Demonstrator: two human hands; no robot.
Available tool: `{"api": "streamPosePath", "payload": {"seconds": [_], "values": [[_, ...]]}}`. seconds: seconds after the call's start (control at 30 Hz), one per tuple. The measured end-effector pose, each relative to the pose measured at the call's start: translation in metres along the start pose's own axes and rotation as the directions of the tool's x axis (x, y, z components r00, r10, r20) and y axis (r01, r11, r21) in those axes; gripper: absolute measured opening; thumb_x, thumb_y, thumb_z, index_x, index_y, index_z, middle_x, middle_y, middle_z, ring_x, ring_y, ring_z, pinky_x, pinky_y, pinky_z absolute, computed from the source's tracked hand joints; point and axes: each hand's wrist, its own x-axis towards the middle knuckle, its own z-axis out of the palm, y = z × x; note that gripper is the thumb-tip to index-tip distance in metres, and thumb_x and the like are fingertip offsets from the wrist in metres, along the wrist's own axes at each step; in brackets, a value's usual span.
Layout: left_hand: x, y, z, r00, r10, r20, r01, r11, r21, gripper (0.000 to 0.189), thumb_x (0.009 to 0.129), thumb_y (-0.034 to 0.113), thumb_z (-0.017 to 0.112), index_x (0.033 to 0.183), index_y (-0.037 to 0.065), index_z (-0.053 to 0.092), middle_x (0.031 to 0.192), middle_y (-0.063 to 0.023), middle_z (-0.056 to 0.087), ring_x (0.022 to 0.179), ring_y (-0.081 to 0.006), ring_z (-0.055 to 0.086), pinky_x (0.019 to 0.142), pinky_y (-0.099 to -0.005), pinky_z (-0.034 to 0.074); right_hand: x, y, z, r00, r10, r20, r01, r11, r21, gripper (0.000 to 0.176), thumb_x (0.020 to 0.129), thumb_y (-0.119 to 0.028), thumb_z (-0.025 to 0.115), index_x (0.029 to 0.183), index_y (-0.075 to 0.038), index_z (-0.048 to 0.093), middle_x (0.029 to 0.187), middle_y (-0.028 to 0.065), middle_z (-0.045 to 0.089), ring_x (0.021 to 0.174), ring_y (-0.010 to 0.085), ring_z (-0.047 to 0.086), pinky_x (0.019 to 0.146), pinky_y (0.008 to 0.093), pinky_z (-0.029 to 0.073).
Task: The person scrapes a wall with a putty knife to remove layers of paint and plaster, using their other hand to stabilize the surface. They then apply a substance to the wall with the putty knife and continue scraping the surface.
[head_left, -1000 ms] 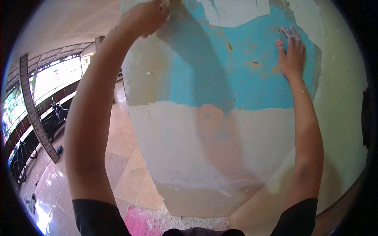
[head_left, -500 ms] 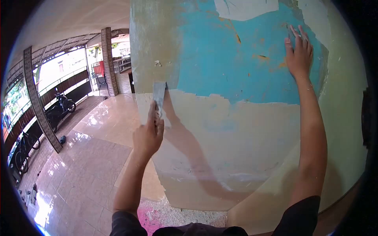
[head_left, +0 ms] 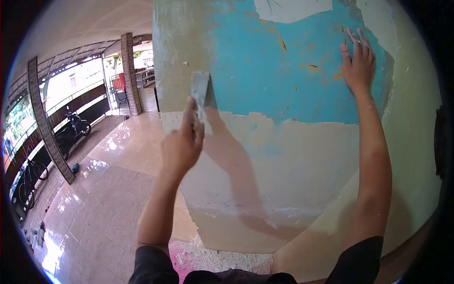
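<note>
My left hand point(head_left: 183, 142) is wrapped round a putty knife point(head_left: 200, 90), index finger stretched along it. The knife's flat metal blade points up, its edge at the olive-brown strip left of the turquoise paint point(head_left: 265, 71). Fingers spread, my right hand point(head_left: 359, 64) lies flat on the turquoise patch near its right side. Bare greyish-beige wall point(head_left: 283, 161) shows below a ragged paint edge. Orange-brown marks dot the turquoise, and a pale patch point(head_left: 295, 9) cuts into it at the top.
Paint flakes point(head_left: 227, 259) cover the floor at the wall's foot, beside a pink patch point(head_left: 178, 260). To the left spreads a shiny tiled floor point(head_left: 104, 203) with pillars point(head_left: 130, 75), a motorcycle point(head_left: 73, 130) and a bicycle point(head_left: 29, 182).
My left hand has moved the putty knife up and slightly right along the wall. A flake on the olive strip looks smaller. My right hand stays in place.
</note>
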Motion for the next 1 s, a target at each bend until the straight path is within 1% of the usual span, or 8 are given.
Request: {"api": "streamPosePath", "payload": {"seconds": [0.23, 0.3, 0.47, 0.57, 0.8, 0.87, 0.9, 1.0], "values": [[-0.002, 0.002, 0.002, 0.998, -0.066, -0.009, 0.065, 0.996, -0.059, 0.067, 0.102, 0.036, 0.050, 0.161, 0.021, 0.023, 0.080, -0.0209, 0.072, 0.069, -0.0420, 0.069, 0.063, -0.0524, 0.053, 0.000, 0.001, 0.000, 1.000, -0.004, -0.014, 0.004, 1.000, 0.013, 0.051, 0.101, -0.048, 0.050, 0.149, -0.031, 0.047, 0.160, 0.0018, 0.038, 0.148, 0.0300, 0.031, 0.119, 0.0543, 0.022], [-0.028, -0.012, 0.030, 0.990, 0.006, -0.143, -0.028, 0.988, -0.152, 0.067, 0.102, 0.033, 0.051, 0.161, 0.022, 0.022, 0.079, -0.0217, 0.071, 0.067, -0.0419, 0.068, 0.061, -0.0518, 0.053, 0.000, 0.003, 0.002, 1.000, 0.005, -0.016, -0.005, 1.000, -0.002, 0.051, 0.101, -0.048, 0.050, 0.149, -0.031, 0.047, 0.160, 0.0017, 0.038, 0.148, 0.0302, 0.032, 0.119, 0.0541, 0.022], [0.019, -0.009, -0.008, 0.991, -0.131, -0.039, 0.129, 0.990, -0.057, 0.064, 0.103, 0.037, 0.049, 0.160, 0.023, 0.023, 0.080, -0.0237, 0.071, 0.068, -0.0434, 0.069, 0.061, -0.0522, 0.053, 0.000, 0.001, 0.002, 0.999, -0.005, -0.037, 0.006, 1.000, 0.028, 0.051, 0.101, -0.049, 0.049, 0.148, -0.031, 0.048, 0.159, 0.0026, 0.040, 0.147, 0.0302, 0.033, 0.119, 0.0558, 0.021], [0.054, -0.002, -0.036, 0.991, -0.062, -0.114, 0.052, 0.995, -0.089, 0.062, 0.103, 0.037, 0.049, 0.159, 0.023, 0.026, 0.079, -0.0238, 0.071, 0.071, -0.0443, 0.069, 0.064, -0.0526, 0.054, 0.000, 0.003, 0.002, 0.999, -0.011, -0.044, 0.014, 0.999, 0.053, 0.051, 0.101, -0.049, 0.049, 0.148, -0.031, 0.048, 0.159, 0.0026, 0.040, 0.148, 0.0297, 0.032, 0.118, 0.0576, 0.021], [0.000, -0.003, -0.007, 0.999, -0.028, 0.047, 0.029, 0.999, -0.021, 0.077, 0.097, 0.034, 0.057, 0.161, 0.019, 0.017, 0.075, -0.0205, 0.071, 0.068, -0.0414, 0.069, 0.063, -0.0493, 0.054, -0.012, 0.002, -0.001, 0.999, 0.033, 0.002, -0.033, 0.999, -0.008, 0.053, 0.102, -0.049, 0.047, 0.152, -0.032, 0.043, 0.163, 0.0036, 0.034, 0.150, 0.0297, 0.027, 0.119, 0.0617, 0.017], [-0.002, -0.011, -0.005, 0.998, -0.054, 0.044, 0.060, 0.987, -0.149, 0.073, 0.097, 0.022, 0.057, 0.161, 0.021, 0.021, 0.069, -0.0115, 0.067, 0.060, -0.0243, 0.068, 0.057, -0.0394, 0.053, -0.018, 0.002, -0.003, 0.997, 0.068, 0.039, -0.067, 0.997, -0.030, 0.055, 0.102, -0.050, 0.047, 0.154, -0.033, 0.039, 0.164, 0.0041, 0.031, 0.151, 0.0306, 0.025, 0.119, 0.0631, 0.017], [-0.006, -0.011, -0.002, 0.997, -0.053, 0.048, 0.060, 0.987, -0.152, 0.073, 0.097, 0.022, 0.057, 0.161, 0.021, 0.021, 0.069, -0.0115, 0.067, 0.060, -0.0243, 0.068, 0.057, -0.0394, 0.053, -0.022, 0.002, -0.004, 0.997, 0.067, 0.042, -0.065, 0.997, -0.033, 0.055, 0.102, -0.050, 0.047, 0.154, -0.033, 0.039, 0.164, 0.0041, 0.031, 0.151, 0.0306, 0.025, 0.119, 0.0631, 0.017], [-0.026, -0.002, 0.001, 0.996, -0.034, 0.088, 0.077, 0.837, -0.542, 0.067, 0.098, 0.012, 0.050, 0.159, 0.013, 0.024, 0.071, -0.0064, 0.066, 0.056, -0.0122, 0.058, 0.054, -0.0267, 0.048, -0.039, 0.005, -0.010, 0.996, 0.075, 0.053, -0.074, 0.997, -0.028, 0.058, 0.102, -0.051, 0.046, 0.156, -0.033, 0.035, 0.165, 0.0040, 0.028, 0.152, 0.0313, 0.024, 0.118, 0.0645, 0.018]]}}
